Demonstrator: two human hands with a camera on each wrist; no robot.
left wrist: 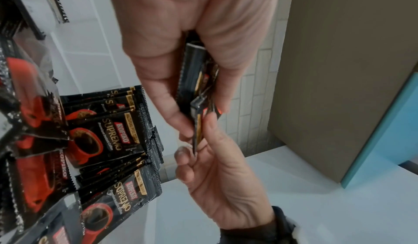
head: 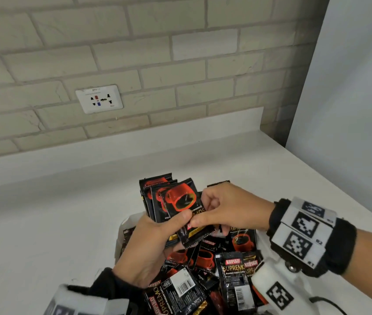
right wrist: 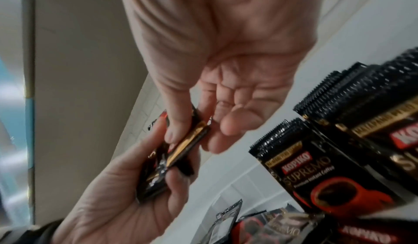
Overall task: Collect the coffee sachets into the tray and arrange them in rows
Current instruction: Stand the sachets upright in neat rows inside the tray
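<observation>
Far left in the head view: bare white countertop (head: pixel 44 223), brick-tile wall behind, a wall socket (head: pixel 99 99) set into it.

Low left: left wrist band (head: pixel 83 301), cut off by the frame edge, markings unreadable. Above it the left hand (head: pixel 148 248), palm turned inward, fingers curled round a fanned stack of Kopiko Supremo sachets (head: pixel 171 201), thumb pressed across the front one. Number in the stack impossible to count; lower ends buried in the palm. From the left wrist camera only thin edges of the stack (left wrist: pixel 199 86) visible between thumb and fingers.

Beneath and between both hands: tray (head: pixel 121 237), almost wholly hidden, only a pale strip of wall showing at the left. Inside, a loose heap of sachets (head: pixel 230 269), overlapping at all angles, some face up, some barcode side up; no rows discernible here. In the wrist views, several sachets standing on edge, packed together (right wrist: pixel 353 90), base concealed.

Right of centre: right hand (head: pixel 228 208), fingers bent, thumb and fingertips pinching the lower corner of the front sachet (head: pixel 194 233) right against the left thumb. Exact finger count on the packet blurred in the right wrist view.

Far right: right wrist band (head: pixel 303 230) with black-and-white square markers, forearm running off frame.
</observation>
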